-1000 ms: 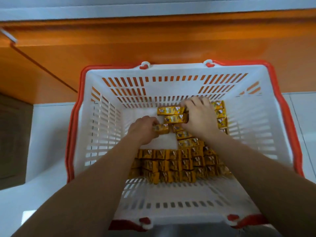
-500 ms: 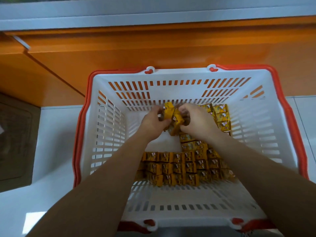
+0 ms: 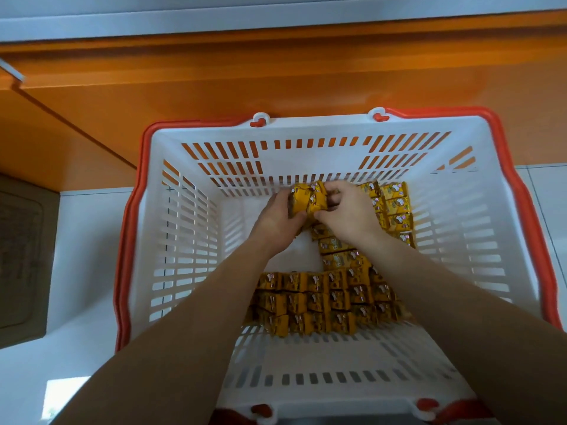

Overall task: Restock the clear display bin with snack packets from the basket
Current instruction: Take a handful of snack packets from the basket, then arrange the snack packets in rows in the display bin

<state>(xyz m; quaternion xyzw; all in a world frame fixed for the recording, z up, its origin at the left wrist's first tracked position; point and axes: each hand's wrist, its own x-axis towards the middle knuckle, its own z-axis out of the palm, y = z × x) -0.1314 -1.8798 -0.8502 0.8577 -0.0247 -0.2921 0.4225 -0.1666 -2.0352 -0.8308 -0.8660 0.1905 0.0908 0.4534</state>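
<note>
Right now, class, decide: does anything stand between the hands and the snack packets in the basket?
Nothing visible does. The left hand and right hand both grip a bunch of yellow packets near the far wall of the basket. The display bin is out of view, so that path cannot be judged.

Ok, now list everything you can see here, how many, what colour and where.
basket: one, white with a red rim, in front of the orange counter
loose packets: many, yellow, in rows on the basket's bottom, at the near side and far right
bunch of packets: a few, yellow, held at the basket's far end
counter: one, orange, behind the basket
ledge: one, grey, along the top edge
pale surface: one, white, left and right of the basket
flat brown thing: one, left edge, too dim to name
left hand: one, grips the bunch from the left
right hand: one, grips the bunch from the right
</note>
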